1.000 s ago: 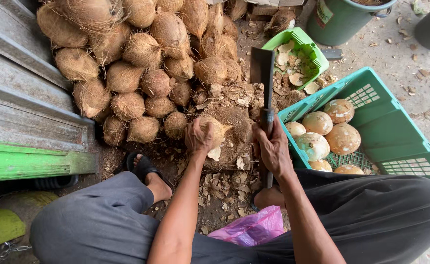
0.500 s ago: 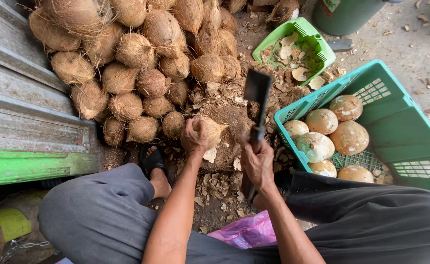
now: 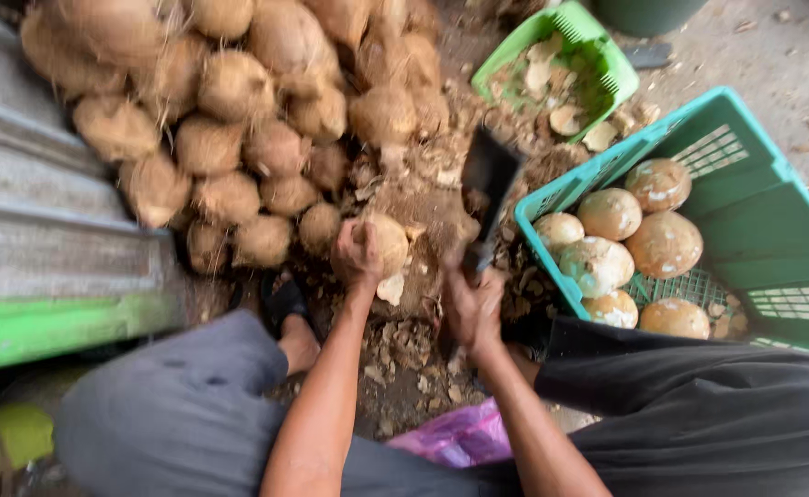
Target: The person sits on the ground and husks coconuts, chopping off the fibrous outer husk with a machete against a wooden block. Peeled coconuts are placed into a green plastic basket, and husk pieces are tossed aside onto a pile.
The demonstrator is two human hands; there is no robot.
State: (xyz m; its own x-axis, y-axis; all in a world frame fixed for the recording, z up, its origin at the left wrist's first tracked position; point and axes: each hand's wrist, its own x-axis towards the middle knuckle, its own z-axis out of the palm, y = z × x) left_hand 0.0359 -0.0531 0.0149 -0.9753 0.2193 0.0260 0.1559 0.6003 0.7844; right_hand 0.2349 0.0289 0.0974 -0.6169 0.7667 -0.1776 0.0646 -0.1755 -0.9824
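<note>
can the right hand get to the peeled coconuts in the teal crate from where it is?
Probably yes: the teal crate is open-topped beside the right hand, nothing between. But that hand is gripping the cleaver, so it isn't free to pick up the peeled coconuts.

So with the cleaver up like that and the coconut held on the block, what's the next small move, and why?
Probably a short chop down onto the coconut. The left hand steadies it on the block, the right hand holds the cleaver raised just beside it, and husk still seems to cling to the nut. The blade should land away from the left fingers.
</note>
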